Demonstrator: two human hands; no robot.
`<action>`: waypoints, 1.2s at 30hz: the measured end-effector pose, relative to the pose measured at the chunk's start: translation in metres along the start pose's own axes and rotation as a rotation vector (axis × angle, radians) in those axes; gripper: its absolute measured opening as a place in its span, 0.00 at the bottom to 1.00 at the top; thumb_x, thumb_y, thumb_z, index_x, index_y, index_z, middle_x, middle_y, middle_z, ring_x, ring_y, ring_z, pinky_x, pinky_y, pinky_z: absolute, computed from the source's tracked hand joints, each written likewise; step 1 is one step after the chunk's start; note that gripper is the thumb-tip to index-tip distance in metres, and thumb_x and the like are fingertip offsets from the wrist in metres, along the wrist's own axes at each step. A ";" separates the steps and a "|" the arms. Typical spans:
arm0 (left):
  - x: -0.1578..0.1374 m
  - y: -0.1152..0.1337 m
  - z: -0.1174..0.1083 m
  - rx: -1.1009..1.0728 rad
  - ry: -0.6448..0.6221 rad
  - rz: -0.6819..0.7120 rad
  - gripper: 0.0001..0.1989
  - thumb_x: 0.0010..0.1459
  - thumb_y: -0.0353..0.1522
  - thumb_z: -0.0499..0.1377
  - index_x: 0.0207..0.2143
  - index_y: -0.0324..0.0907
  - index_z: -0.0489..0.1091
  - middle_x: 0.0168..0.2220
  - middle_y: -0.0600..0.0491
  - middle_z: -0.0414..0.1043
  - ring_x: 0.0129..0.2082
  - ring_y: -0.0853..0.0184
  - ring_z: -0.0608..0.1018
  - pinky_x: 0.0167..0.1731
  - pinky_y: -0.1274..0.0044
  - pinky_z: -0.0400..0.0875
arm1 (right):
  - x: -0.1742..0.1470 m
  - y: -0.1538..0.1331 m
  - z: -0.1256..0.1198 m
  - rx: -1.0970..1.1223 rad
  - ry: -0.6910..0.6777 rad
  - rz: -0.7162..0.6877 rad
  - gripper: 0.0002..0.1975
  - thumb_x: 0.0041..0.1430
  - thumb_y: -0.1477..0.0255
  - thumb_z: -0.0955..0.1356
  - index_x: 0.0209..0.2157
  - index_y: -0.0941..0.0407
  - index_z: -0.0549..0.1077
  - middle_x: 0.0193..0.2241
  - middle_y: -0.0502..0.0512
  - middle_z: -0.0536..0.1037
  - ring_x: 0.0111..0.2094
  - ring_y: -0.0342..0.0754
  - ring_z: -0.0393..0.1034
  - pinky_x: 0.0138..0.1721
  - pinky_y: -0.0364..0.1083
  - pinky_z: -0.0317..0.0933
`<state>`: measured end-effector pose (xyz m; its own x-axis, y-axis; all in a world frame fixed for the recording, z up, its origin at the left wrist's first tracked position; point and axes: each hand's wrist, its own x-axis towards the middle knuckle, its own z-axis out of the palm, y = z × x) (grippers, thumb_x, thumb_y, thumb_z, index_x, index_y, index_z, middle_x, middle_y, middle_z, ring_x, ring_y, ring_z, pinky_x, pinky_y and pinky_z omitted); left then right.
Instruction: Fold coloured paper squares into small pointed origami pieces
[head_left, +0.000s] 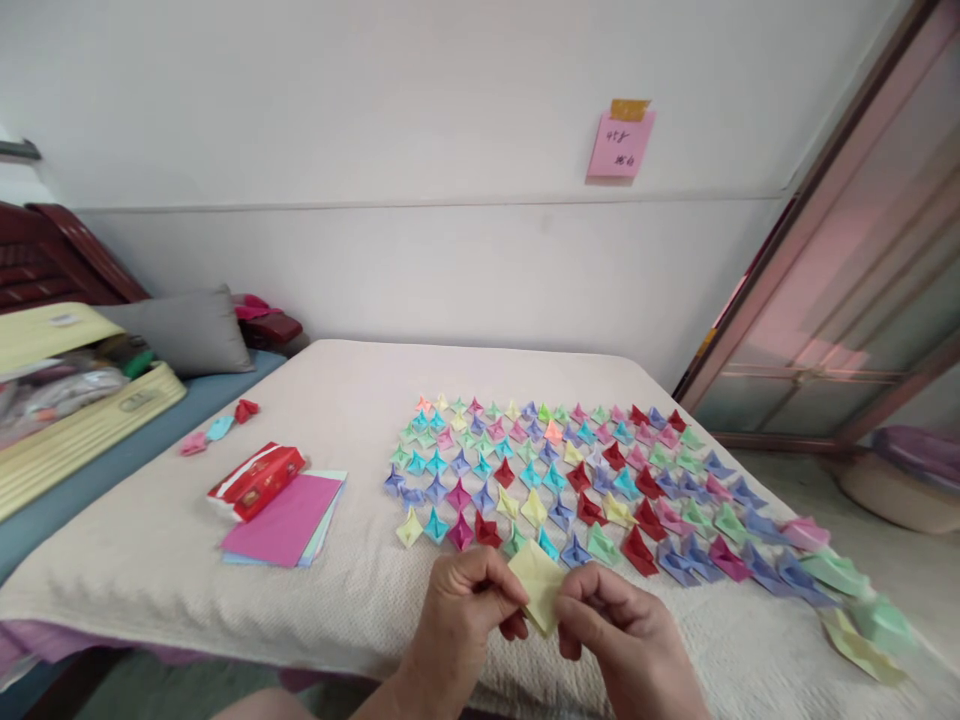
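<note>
A folded piece of pale yellow paper (538,583), creased into a diamond shape, is held up over the near edge of the cloth-covered surface. My left hand (474,608) pinches its left corner between thumb and fingers. On the other side, my right hand (611,620) grips the right corner the same way. Just beyond my hands lie rows of small folded paper boats (534,508) in many colours. The nearest ones, such as a dark red boat (639,550), sit close to my right hand.
Left of the boats, a stack of coloured paper sheets (289,520) lies under a red tissue pack (257,480). Three small folded pieces (220,428) rest farther left. A yellow storage box (90,420) and grey pillow (184,328) stand at left. A pink note (621,145) hangs on the wall.
</note>
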<state>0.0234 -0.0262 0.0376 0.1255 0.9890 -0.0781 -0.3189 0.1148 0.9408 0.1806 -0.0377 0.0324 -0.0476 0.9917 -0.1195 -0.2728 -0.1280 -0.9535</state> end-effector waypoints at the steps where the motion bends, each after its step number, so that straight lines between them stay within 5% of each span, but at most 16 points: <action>1: 0.000 0.001 0.000 0.014 0.001 0.004 0.06 0.46 0.28 0.64 0.18 0.38 0.74 0.13 0.55 0.70 0.16 0.72 0.71 0.19 0.81 0.63 | 0.000 0.000 0.002 -0.006 0.020 -0.005 0.11 0.44 0.69 0.76 0.19 0.57 0.73 0.13 0.47 0.71 0.17 0.39 0.61 0.22 0.40 0.53; 13: 0.001 -0.008 0.000 -0.127 -0.048 -0.040 0.08 0.51 0.28 0.55 0.26 0.36 0.74 0.17 0.54 0.70 0.18 0.70 0.73 0.22 0.78 0.67 | 0.004 0.002 0.006 0.077 0.090 -0.010 0.15 0.42 0.69 0.77 0.20 0.57 0.68 0.14 0.42 0.66 0.16 0.37 0.60 0.19 0.38 0.51; 22: 0.002 -0.004 0.004 -0.032 -0.029 -0.029 0.05 0.47 0.30 0.62 0.25 0.38 0.68 0.17 0.58 0.66 0.16 0.73 0.70 0.19 0.81 0.63 | 0.002 0.005 0.005 -0.012 0.109 -0.037 0.16 0.43 0.68 0.77 0.19 0.57 0.67 0.14 0.43 0.65 0.17 0.37 0.59 0.20 0.38 0.53; 30: 0.002 -0.002 0.000 -0.003 -0.109 0.028 0.08 0.53 0.30 0.59 0.36 0.41 0.62 0.20 0.60 0.65 0.20 0.73 0.67 0.23 0.81 0.62 | 0.005 0.001 0.009 0.209 0.028 0.067 0.20 0.42 0.72 0.77 0.36 0.52 0.69 0.17 0.42 0.70 0.17 0.37 0.58 0.18 0.36 0.50; 36: 0.001 0.002 -0.003 0.106 -0.193 0.078 0.11 0.56 0.31 0.58 0.42 0.41 0.62 0.21 0.62 0.60 0.22 0.73 0.65 0.25 0.80 0.63 | 0.012 0.002 0.003 0.152 -0.101 0.195 0.13 0.42 0.67 0.77 0.21 0.60 0.73 0.15 0.47 0.69 0.15 0.34 0.51 0.17 0.38 0.42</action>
<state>0.0196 -0.0252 0.0381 0.2848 0.9572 0.0508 -0.2355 0.0185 0.9717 0.1765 -0.0262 0.0303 -0.2072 0.9427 -0.2614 -0.3900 -0.3246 -0.8617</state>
